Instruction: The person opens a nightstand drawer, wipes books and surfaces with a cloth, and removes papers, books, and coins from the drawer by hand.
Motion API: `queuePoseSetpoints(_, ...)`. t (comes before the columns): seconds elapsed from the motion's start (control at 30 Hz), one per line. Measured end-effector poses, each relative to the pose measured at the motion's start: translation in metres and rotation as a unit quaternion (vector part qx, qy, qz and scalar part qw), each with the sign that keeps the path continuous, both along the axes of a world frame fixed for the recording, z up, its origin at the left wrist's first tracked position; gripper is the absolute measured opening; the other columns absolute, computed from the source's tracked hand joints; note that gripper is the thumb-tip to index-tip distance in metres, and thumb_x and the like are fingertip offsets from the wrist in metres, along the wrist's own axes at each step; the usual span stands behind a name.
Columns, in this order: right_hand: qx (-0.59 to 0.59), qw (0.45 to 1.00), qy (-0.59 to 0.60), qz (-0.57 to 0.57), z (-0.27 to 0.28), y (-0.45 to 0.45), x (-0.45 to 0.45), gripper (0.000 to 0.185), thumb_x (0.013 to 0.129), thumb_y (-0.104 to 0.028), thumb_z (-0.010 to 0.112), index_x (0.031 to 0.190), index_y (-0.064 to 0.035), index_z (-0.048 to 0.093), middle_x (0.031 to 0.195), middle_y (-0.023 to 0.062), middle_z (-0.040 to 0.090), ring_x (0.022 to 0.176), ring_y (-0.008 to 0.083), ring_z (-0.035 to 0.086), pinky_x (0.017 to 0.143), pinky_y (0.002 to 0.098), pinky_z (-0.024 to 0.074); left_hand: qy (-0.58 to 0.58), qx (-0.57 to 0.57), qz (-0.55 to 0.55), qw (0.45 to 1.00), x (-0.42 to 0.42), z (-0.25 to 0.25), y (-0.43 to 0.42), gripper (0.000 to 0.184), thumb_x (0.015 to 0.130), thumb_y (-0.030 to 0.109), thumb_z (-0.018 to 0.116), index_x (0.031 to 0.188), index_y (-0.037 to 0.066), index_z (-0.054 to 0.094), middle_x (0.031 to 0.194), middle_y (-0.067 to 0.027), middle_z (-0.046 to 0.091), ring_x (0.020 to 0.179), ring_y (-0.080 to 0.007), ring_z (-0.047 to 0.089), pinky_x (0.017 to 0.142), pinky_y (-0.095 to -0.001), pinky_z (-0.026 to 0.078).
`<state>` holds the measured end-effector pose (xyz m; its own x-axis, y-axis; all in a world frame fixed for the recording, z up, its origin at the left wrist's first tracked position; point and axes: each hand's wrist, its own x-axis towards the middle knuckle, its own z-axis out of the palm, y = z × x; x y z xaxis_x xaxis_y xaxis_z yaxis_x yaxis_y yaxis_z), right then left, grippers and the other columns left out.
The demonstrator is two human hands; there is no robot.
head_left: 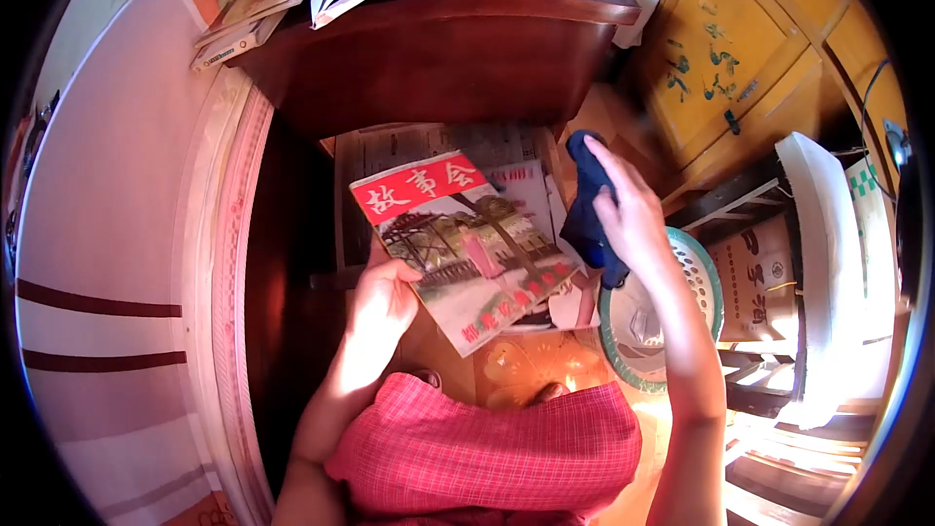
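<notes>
A magazine [467, 244] with a red title band is held tilted over an open drawer [341, 234]. My left hand [383, 300] grips its lower left edge, thumb on the cover. To the right, my right hand [628, 209] is closed on a dark blue cloth [587, 200], which hangs down beside the drawer. Other printed papers [521, 180] lie in the drawer behind the magazine, partly covered by it. Just below the cloth stands a basket [716, 282] with a green rim and holes in its side.
A dark wooden table [438, 68] stands ahead, with books [239, 42] at its left corner. A yellow cabinet [716, 49] is at the upper right, a carton [755, 282] on the right, and a bed edge [234, 263] on the left.
</notes>
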<state>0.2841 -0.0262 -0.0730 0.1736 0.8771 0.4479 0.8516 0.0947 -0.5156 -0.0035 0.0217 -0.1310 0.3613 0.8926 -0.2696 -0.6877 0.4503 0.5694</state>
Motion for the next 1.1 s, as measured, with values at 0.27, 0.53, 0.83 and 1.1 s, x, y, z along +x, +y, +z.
queuePoseSetpoints(0.27, -0.024, 0.955, -0.171, 0.24, 0.069, -0.029, -0.069, 0.054, 0.067, -0.047, 0.072, 0.108, -0.0141, 0.064, 0.109, 0.0134, 0.056, 0.083, 0.0271, 0.061, 0.074, 0.0355, 0.0531, -0.068, -0.029, -0.004, 0.997, 0.014, 0.047, 0.02, 0.068, 0.065, -0.018, 0.035, 0.128, 0.009, 0.039, 0.126, -0.0118, 0.047, 0.12, -0.0263, 0.045, 0.103, -0.0407, 0.037)
queuePoseSetpoints(0.53, 0.06, 0.971, -0.175, 0.149, 0.064, -0.015, -0.065, 0.025, 0.075, -0.021, 0.067, 0.096, -0.0064, 0.066, 0.095, 0.0103, 0.064, 0.075, 0.0246, 0.065, 0.067, 0.0332, 0.053, -0.069, -0.003, -0.016, 0.997, 0.024, 0.076, 0.009, 0.033, 0.088, 0.019, 0.053, 0.121, 0.017, 0.047, 0.125, -0.008, 0.044, 0.118, -0.0231, 0.04, 0.1, -0.0567, 0.033)
queuePoseSetpoints(0.83, -0.048, 0.865, 0.495, 0.07, 0.078, -0.015, -0.032, 0.028, 0.09, -0.021, 0.06, 0.105, 0.0029, 0.063, 0.09, 0.003, 0.065, 0.077, 0.0069, 0.057, 0.072, 0.0219, 0.0453, -0.09, 0.028, -0.082, 0.992, 0.027, 0.037, 0.01, 0.063, 0.086, 0.047, 0.058, 0.133, 0.009, 0.04, 0.126, -0.0057, 0.05, 0.12, -0.0199, 0.044, 0.103, -0.0408, 0.03)
queuePoseSetpoints(1.1, -0.166, 0.71, 0.684, 0.027, 0.074, -0.023, -0.05, 0.037, 0.086, -0.034, 0.061, 0.106, -0.0033, 0.06, 0.087, 0.0072, 0.066, 0.071, 0.0145, 0.063, 0.065, 0.0262, 0.0498, -0.101, 0.061, -0.074, 0.99, 0.016, 0.039, -0.001, 0.068, 0.088, 0.055, 0.048, 0.135, 0.008, 0.037, 0.129, -0.0092, 0.049, 0.117, -0.023, 0.048, 0.097, -0.0423, 0.039)
